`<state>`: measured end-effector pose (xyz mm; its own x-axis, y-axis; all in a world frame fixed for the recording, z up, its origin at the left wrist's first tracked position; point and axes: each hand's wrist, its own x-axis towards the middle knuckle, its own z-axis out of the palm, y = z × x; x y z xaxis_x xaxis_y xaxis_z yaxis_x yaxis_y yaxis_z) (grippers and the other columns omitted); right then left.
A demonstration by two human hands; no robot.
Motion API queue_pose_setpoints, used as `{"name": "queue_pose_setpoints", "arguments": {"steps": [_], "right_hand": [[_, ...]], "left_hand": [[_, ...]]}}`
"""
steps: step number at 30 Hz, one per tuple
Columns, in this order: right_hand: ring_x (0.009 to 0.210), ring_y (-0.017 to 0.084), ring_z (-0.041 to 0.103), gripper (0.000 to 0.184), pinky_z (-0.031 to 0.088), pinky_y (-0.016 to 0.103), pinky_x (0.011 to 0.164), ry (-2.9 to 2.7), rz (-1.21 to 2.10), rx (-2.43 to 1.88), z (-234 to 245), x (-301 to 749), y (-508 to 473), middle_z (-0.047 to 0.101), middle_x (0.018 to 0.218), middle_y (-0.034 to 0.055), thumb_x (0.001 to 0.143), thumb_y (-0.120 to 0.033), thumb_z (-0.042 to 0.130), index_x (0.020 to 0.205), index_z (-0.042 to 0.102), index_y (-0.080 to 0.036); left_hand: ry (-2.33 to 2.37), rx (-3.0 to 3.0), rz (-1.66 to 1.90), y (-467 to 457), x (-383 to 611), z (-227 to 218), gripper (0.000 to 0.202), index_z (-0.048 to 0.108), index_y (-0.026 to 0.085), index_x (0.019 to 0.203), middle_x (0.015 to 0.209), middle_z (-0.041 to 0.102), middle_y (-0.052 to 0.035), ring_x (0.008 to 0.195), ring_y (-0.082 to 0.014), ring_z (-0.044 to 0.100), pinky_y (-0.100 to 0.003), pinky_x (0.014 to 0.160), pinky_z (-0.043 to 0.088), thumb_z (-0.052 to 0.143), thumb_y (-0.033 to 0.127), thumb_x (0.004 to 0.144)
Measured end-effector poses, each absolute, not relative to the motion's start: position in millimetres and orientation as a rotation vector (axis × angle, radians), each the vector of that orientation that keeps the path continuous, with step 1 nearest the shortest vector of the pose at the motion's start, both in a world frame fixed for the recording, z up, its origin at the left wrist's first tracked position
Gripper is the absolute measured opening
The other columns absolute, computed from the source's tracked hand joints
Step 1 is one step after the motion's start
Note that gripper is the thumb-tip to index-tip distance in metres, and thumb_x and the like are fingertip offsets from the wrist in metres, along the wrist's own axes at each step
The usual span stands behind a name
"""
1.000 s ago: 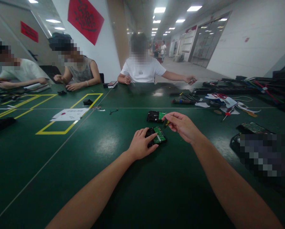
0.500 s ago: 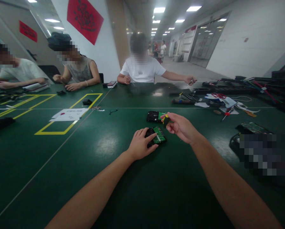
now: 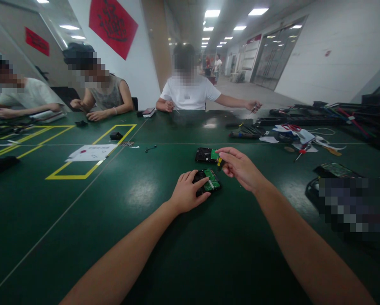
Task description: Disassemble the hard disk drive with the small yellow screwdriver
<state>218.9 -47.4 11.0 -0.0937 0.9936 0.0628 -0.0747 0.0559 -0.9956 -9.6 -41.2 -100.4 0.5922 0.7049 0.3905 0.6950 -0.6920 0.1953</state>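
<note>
My left hand lies over a hard drive with a green circuit board, its thumb by the near edge and its fingers across the black part, gripping it flat against the table. Pinched in my right hand is a small screwdriver with a yellow and black handle, held upright above the drive's right side. The fingers cover part of the handle, and its tip is too small to make out. Just behind lies a second hard drive, black and green, near my right fingertips.
On the right of the green table are cables, tools, a red-handled screwdriver and a circuit board. A paper sheet lies by yellow tape on the left. Across the table sits a person in a white shirt; two others sit left.
The screwdriver handle has turned a little between my right fingers, and that hand has shifted very slightly. My left hand and both drives have stayed put.
</note>
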Motion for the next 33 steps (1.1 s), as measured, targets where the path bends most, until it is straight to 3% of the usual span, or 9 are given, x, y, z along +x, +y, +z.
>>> {"name": "queue_pose_setpoints", "arguments": {"steps": [5, 11, 16, 22, 29, 33], "right_hand": [[0.053, 0.008, 0.053, 0.031, 0.035, 0.021, 0.043, -1.266, 1.271, -1.083, 10.5, 218.0, -47.9, 0.057, 0.072, -0.0042, 0.086, -0.045, 0.080, 0.093, 0.063, -0.021], [0.057, 0.008, 0.059, 0.035, 0.042, 0.023, 0.046, -1.254, 1.344, -1.076, 13.0, 215.3, -51.2, 0.071, 0.103, 0.0046, 0.087, -0.047, 0.079, 0.097, 0.059, -0.020], [0.056, 0.007, 0.057, 0.035, 0.039, 0.021, 0.045, -1.283, 1.335, -1.055, 11.3, 217.6, -49.7, 0.068, 0.100, 0.0026, 0.091, -0.052, 0.074, 0.107, 0.065, -0.023], [0.059, 0.009, 0.058, 0.036, 0.041, 0.023, 0.045, -1.297, 1.416, -1.030, 13.1, 216.0, -50.9, 0.066, 0.104, 0.0064, 0.094, -0.055, 0.068, 0.101, 0.072, -0.020], [0.061, 0.011, 0.060, 0.032, 0.041, 0.024, 0.044, -1.272, 1.429, -1.024, 13.4, 217.6, -50.0, 0.070, 0.111, 0.0095, 0.091, -0.051, 0.072, 0.098, 0.069, -0.019], [0.059, 0.009, 0.057, 0.039, 0.038, 0.022, 0.044, -1.281, 1.320, -1.095, 9.0, 219.3, -47.5, 0.071, 0.102, 0.0073, 0.087, -0.055, 0.077, 0.094, 0.065, -0.019]], "left_hand": [[1.221, 2.779, 0.697, -41.1, -9.2, -100.0, 0.060, 0.061, 0.033, 0.148, 0.155, 0.046, -0.0143, 0.139, -0.0385, 0.046, -0.058, 0.114, 0.039, 0.061, 0.062, 0.095], [1.235, 2.768, 0.693, -40.6, -9.2, -100.9, 0.060, 0.061, 0.035, 0.148, 0.155, 0.046, -0.0133, 0.140, -0.0386, 0.045, -0.059, 0.114, 0.038, 0.063, 0.062, 0.094], [1.230, 2.773, 0.687, -40.8, -9.8, -101.0, 0.060, 0.060, 0.035, 0.148, 0.156, 0.044, -0.0137, 0.140, -0.0382, 0.045, -0.058, 0.114, 0.038, 0.062, 0.062, 0.094], [1.225, 2.773, 0.676, -41.4, -9.9, -99.0, 0.060, 0.061, 0.034, 0.148, 0.156, 0.044, -0.0135, 0.140, -0.0385, 0.045, -0.058, 0.114, 0.039, 0.061, 0.062, 0.095], [1.228, 2.744, 0.688, -41.7, -9.3, -98.8, 0.060, 0.060, 0.036, 0.148, 0.156, 0.045, -0.0120, 0.141, -0.0389, 0.044, -0.060, 0.114, 0.038, 0.063, 0.062, 0.094], [1.231, 2.752, 0.685, -42.3, -9.0, -97.9, 0.059, 0.060, 0.035, 0.148, 0.156, 0.046, -0.0129, 0.140, -0.0384, 0.045, -0.059, 0.114, 0.038, 0.062, 0.061, 0.095]]}}
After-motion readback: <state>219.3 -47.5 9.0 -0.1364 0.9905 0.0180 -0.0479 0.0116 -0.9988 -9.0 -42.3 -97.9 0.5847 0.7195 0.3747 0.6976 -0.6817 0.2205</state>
